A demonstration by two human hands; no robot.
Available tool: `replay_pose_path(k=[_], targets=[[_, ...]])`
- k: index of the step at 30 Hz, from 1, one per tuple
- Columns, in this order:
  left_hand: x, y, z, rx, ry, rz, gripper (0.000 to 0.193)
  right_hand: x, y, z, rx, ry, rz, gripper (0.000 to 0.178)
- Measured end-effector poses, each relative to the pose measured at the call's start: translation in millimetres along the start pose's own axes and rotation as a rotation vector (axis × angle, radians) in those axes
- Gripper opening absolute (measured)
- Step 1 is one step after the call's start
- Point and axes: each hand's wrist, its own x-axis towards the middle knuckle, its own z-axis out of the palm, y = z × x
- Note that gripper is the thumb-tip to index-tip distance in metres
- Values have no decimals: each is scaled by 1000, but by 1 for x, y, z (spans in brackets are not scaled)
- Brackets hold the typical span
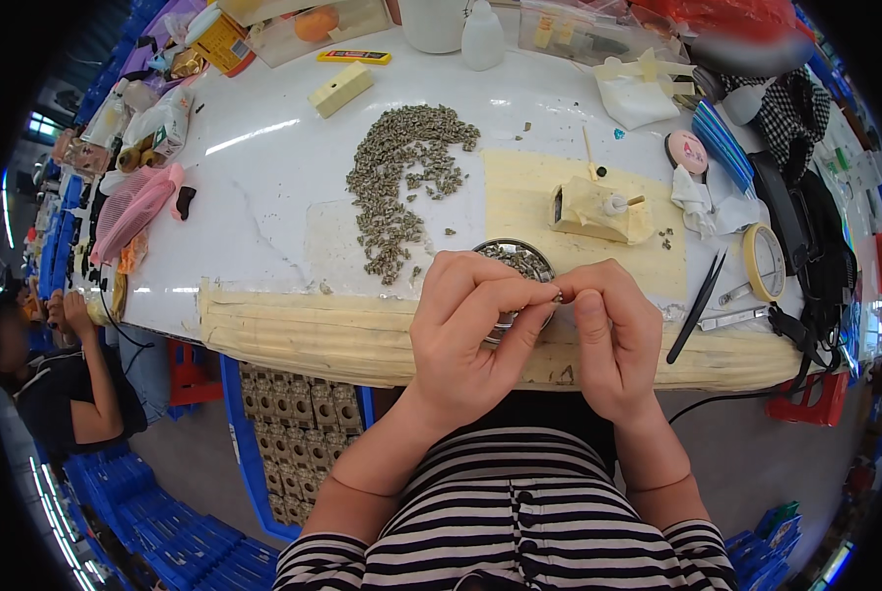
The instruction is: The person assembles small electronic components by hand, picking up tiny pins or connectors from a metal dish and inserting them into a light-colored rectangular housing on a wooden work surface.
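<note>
At the front of the table my left hand point(475, 330) and my right hand point(613, 335) meet fingertip to fingertip. Between them they pinch a small metal part point(558, 296), too tiny to name by kind. Just behind and partly under my left hand sits a round metal tin point(549, 258) holding many little grey metal parts point(515, 257). My left hand hides much of this tin. Beyond it, a big heap of similar parts point(387, 158) spreads in a curve over the white tabletop point(263, 167).
Right of the heap stands a tape-wrapped block point(603, 212) with a small white nozzle. Black tweezers point(697, 307), a tape roll point(764, 262) and a metal clipper point(734, 318) lie at the right. A blue crate point(249, 443) of metal castings is below; another person point(81, 384) sits far left.
</note>
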Motion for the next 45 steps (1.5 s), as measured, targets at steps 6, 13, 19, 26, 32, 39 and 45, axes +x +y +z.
replay_pose_path(k=[6,13,19,26,32,39,45], targets=[[0,1,-1,28,-20,18,22,0,2,1,-7,10,-25,4],[0,0,0,39,-27,51,23,-2,5,1,12,45,13,3],[0,-1,-1,-20,-25,36,22,-1,2,4,38,31,77,6],[0,1,1,17,-15,14,21,-2,3,3,-23,119,-77,10],[-1,1,0,20,-22,-27,20,3,1,3,-115,130,-270,17],[-2,0,0,22,-18,3,20,1,1,3,-80,141,-171,16],[1,2,1,83,-20,89,21,-1,3,6,-26,150,-82,10]])
